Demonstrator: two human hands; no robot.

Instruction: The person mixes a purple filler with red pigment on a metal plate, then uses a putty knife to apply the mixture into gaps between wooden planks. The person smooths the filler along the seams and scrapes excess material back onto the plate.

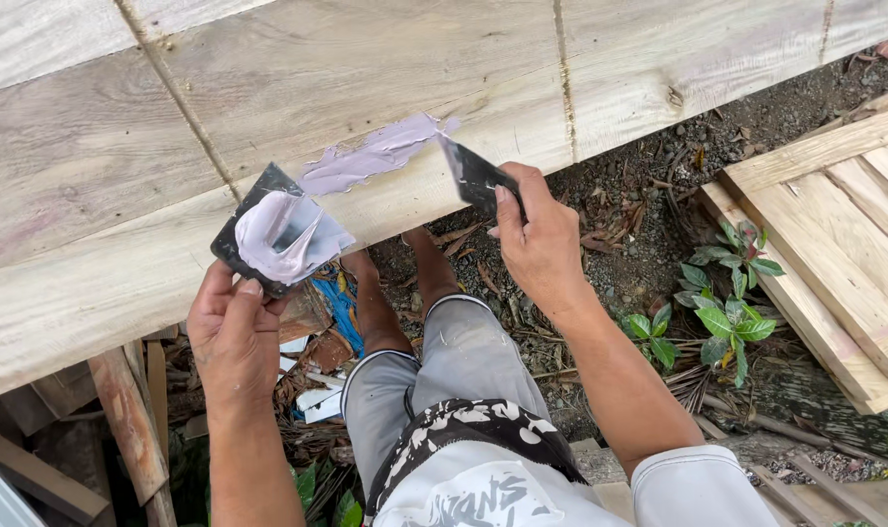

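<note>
My left hand [231, 332] holds a dark flat scraper plate [231, 237] loaded with a heap of pale lilac putty [286, 232]. It sits against the near edge of a wide wooden board panel [297, 68]. My right hand [537, 236] grips a dark putty blade [473, 172] whose tip touches the panel's edge. A smear of lilac putty [371, 156] lies on the wood between the two tools, over a seam line.
The panel is made of several joined planks with dark seams. Below it are my legs in grey shorts [434, 381], gravel ground [649, 195], small green plants [732, 303], a slatted wooden pallet [844, 224] at right, and scrap wood [126, 420] at left.
</note>
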